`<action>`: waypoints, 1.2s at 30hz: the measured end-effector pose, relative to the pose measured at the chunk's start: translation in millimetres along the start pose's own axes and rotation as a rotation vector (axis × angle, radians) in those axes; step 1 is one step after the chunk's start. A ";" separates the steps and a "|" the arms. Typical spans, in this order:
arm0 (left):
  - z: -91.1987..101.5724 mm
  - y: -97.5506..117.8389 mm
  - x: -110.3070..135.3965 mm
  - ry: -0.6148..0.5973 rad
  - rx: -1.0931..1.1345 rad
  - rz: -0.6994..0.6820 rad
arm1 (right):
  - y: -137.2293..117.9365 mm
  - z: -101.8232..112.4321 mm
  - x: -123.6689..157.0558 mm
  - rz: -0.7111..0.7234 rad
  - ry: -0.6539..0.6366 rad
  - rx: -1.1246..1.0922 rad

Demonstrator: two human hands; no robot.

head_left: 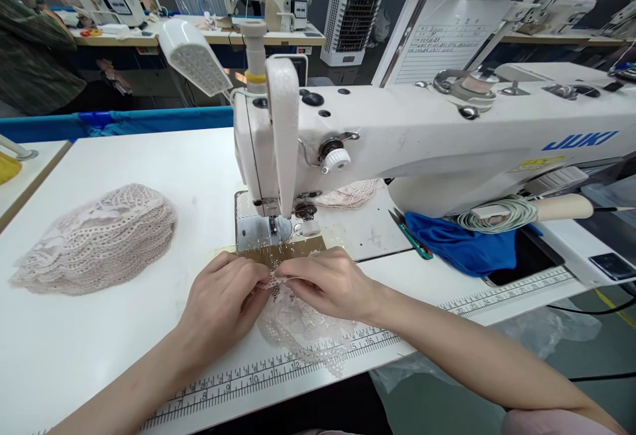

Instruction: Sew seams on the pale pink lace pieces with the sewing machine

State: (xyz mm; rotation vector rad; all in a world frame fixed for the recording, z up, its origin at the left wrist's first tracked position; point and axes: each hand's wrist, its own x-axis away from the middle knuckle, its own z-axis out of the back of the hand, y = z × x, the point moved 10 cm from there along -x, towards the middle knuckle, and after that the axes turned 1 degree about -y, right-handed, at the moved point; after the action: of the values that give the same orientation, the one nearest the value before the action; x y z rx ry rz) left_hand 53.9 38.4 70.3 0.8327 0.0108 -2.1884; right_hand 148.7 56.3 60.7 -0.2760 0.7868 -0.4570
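Observation:
My left hand [222, 299] and my right hand [325, 283] meet just in front of the sewing machine's presser foot [275, 226]. Both pinch the top edge of a pale pink lace piece [303, 332] that lies on the white table and hangs toward the front edge. The fingers of both hands are curled tight on the lace. The needle plate [253, 231] sits right behind my fingertips. The white JUKI sewing machine [427, 137] stretches away to the right.
A stack of the same lace pieces [97, 236] lies at the left of the table [99, 342]. More lace [350, 193] rests behind the machine head. Blue cloth [460, 243], green-handled snips [410, 233] and a wrapped awl [527, 210] lie under the machine arm. A lamp [191, 57] hangs above left.

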 end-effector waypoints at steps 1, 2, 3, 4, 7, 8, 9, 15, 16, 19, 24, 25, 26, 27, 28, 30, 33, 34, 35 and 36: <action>0.3 -0.7 0.1 0.001 0.006 0.007 | -3.1 3.4 0.4 0.034 0.031 0.040; 0.2 -2.3 0.3 -0.003 0.013 0.024 | -7.2 6.6 0.9 0.076 0.058 0.093; -0.4 -4.4 0.6 -0.010 0.021 0.047 | -12.2 9.2 1.6 0.124 0.082 0.156; -1.2 -6.6 0.9 -0.020 0.029 0.072 | -17.8 11.1 2.3 0.177 0.098 0.220; -3.3 -8.4 1.4 -0.035 0.067 0.099 | -33.8 13.8 5.3 0.325 0.131 0.356; -3.0 -7.8 1.2 -0.030 0.089 0.097 | -38.4 14.6 6.5 0.366 0.141 0.374; -2.3 -8.0 1.1 -0.022 0.121 0.104 | -42.3 15.4 7.6 0.399 0.148 0.384; -35.9 -28.4 13.7 -0.320 0.603 0.516 | -22.1 17.3 -8.0 0.116 -0.112 -0.019; -44.8 -26.0 18.4 -0.411 0.674 0.563 | -13.0 13.1 -10.5 -0.005 -0.204 -0.173; -54.1 -22.7 22.8 -0.509 0.596 0.544 | 7.8 -7.7 -7.3 -0.314 -0.454 -0.427; -39.6 -24.5 10.5 -0.269 0.011 0.285 | 43.1 -20.7 -6.0 -0.417 -0.378 -0.045; -37.5 -24.2 9.3 -0.229 -0.065 0.259 | 46.9 -24.5 -5.3 -0.403 -0.362 0.032; -35.1 -23.1 8.2 -0.194 -0.130 0.235 | 49.4 -28.3 -4.8 -0.384 -0.351 0.094; -32.2 -20.7 6.9 -0.159 -0.187 0.205 | 51.0 -31.6 -4.4 -0.368 -0.345 0.144; -29.1 -16.7 5.8 -0.127 -0.234 0.166 | 52.0 -33.8 -4.4 -0.353 -0.338 0.187; -24.8 -4.3 4.7 -0.087 -0.308 0.061 | 53.3 -35.8 -4.9 -0.332 -0.331 0.268; -25.0 12.7 7.3 -0.092 -0.375 -0.066 | 52.7 -34.5 -6.0 -0.284 -0.332 0.434; -25.6 15.4 8.4 -0.099 -0.389 -0.079 | 50.4 -33.1 -6.4 -0.247 -0.325 0.502; -26.2 16.8 9.2 -0.103 -0.395 -0.082 | 46.5 -31.0 -6.9 -0.200 -0.308 0.564; -26.5 17.2 9.5 -0.103 -0.393 -0.079 | 40.9 -28.3 -7.3 -0.146 -0.279 0.611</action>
State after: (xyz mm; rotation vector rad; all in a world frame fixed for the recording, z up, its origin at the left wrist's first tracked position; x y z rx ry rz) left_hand 75.7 27.0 48.4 0.5037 0.4150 -2.1983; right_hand 135.3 93.4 29.5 0.1734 0.3287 -0.7542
